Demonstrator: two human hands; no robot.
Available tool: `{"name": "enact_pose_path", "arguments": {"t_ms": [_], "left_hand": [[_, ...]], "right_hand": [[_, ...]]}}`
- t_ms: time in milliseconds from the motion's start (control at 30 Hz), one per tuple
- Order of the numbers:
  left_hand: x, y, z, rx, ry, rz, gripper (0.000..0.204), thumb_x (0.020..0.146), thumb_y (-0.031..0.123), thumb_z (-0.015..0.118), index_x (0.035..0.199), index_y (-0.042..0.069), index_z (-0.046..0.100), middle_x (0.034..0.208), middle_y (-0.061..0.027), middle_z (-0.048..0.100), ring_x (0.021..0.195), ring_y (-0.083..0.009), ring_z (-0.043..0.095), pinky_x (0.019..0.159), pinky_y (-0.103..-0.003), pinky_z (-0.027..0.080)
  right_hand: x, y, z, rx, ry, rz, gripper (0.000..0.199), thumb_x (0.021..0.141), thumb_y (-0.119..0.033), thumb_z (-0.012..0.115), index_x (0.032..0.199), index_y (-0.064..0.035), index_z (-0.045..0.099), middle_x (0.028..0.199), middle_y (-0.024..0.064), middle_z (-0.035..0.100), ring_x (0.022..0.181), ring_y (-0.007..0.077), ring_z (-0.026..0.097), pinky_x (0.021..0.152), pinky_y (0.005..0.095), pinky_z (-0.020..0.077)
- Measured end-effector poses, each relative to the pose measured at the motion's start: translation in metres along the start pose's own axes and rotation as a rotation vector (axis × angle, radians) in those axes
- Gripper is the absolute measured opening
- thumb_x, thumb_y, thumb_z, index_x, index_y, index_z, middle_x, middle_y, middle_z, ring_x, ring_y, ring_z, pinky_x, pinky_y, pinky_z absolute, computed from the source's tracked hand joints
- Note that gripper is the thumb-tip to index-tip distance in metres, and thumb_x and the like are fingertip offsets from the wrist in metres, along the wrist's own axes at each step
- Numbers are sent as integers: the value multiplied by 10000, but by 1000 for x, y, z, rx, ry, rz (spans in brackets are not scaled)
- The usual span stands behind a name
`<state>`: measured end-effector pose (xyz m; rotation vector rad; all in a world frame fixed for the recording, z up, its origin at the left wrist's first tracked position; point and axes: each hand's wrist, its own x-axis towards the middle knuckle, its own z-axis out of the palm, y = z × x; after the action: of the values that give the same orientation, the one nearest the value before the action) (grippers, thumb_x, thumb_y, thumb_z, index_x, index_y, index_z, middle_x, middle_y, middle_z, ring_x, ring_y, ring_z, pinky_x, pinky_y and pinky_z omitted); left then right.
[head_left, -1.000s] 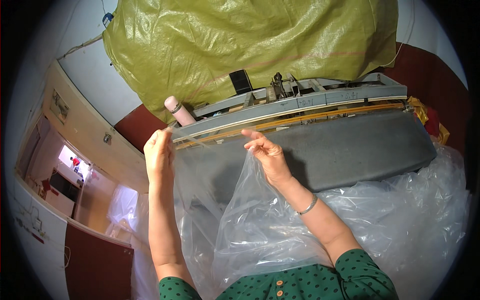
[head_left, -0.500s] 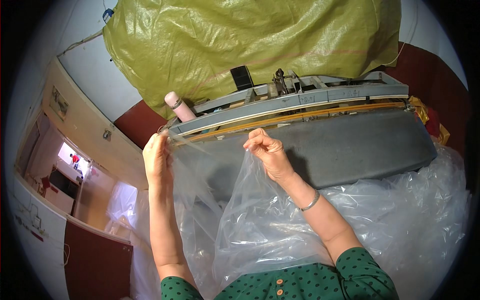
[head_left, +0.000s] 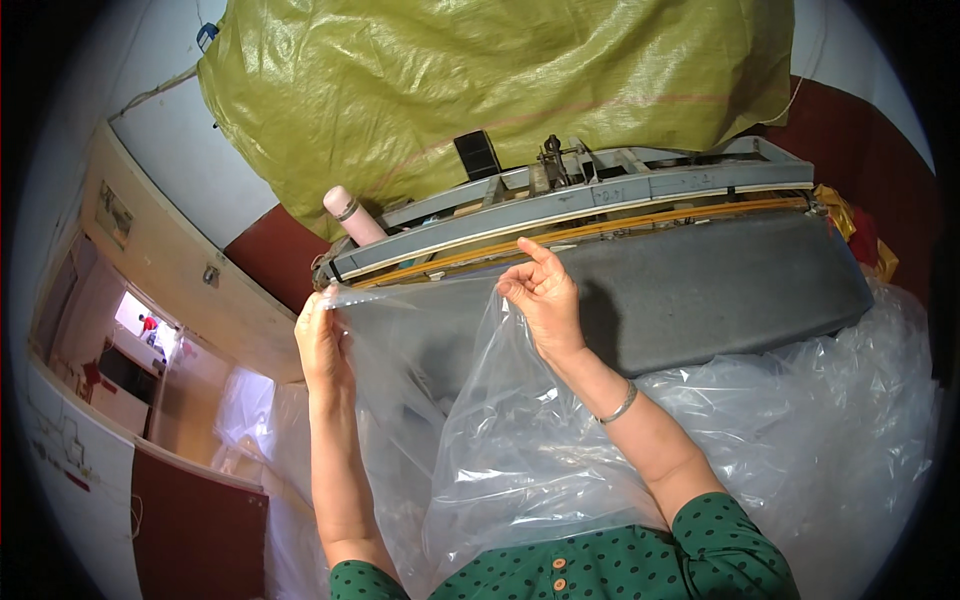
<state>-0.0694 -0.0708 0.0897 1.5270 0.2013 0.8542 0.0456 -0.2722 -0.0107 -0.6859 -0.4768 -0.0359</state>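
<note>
Clock positions are taken about the centre of the head view. A sheet of clear plastic film [head_left: 530, 470] is draped from between the two hands down toward six o'clock, where the green dotted garment [head_left: 640, 560] is partly overlain. By the left hand [head_left: 325, 350], between eight and nine o'clock, the film's upper corner is pinched in bent fingers. By the right hand [head_left: 545, 305], near three o'clock, the same edge is gripped between thumb and fingertips, one finger being extended; a patterned bracelet [head_left: 618, 403] is worn on that wrist. The upper edge is stretched across a dark grey padded surface [head_left: 720, 290], which is extended toward three o'clock. Beyond it, a grey metal frame [head_left: 600, 192] is set between ten and two o'clock. A pink bottle [head_left: 355, 217] is seen leaning at ten o'clock, and a black flat object [head_left: 477, 155] at twelve, before a yellow-green sheet [head_left: 480, 80].
</note>
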Motion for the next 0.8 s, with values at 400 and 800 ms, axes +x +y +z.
{"name": "enact_pose_path", "arguments": {"t_ms": [400,800], "left_hand": [[-14,-20,-12,-69,47,-95,249,861,224,577,657,176,442,543,95,330,435,-4,270,382,-190,162],[-20,-38,-22,-147,87,-157,269,855,194,580,643,173,416,554,81,340,424,-12,282,365,-194,157]], "right_hand": [[1,12,-17,-288,-36,20,273,743,33,687,1007,16,618,761,-1,586,681,49,537,622,180,459],[2,22,-29,-561,-32,-64,135,702,-31,733,818,-5,669,738,26,598,631,76,530,573,212,441]]}}
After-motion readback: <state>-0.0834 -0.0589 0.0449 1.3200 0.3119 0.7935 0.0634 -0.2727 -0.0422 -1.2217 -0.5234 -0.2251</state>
